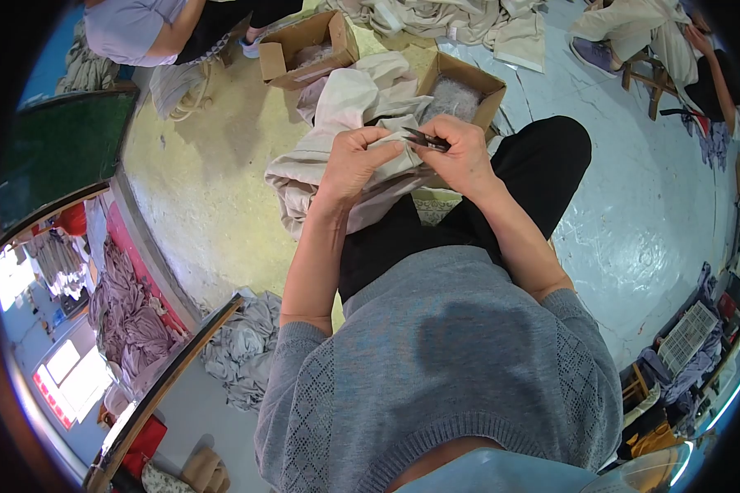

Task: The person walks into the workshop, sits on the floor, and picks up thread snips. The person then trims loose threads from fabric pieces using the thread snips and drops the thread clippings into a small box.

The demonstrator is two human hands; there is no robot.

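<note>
Beige cloth [337,115] lies bunched over my lap and reaches up between two cardboard boxes. My left hand [356,161] pinches a part of this cloth between thumb and fingers. Small dark snips [427,140] are in my right hand [460,158], with the blades pointing left toward the pinched cloth. The blade tips are close to my left fingertips; whether they touch the fabric is too small to tell.
One open cardboard box [349,41] stands ahead, another [489,97] holds grey fluffy material. Beige garments [460,25] lie on the floor beyond. Seated people are at upper left and upper right. A heap of grey cloth [242,349] lies at lower left.
</note>
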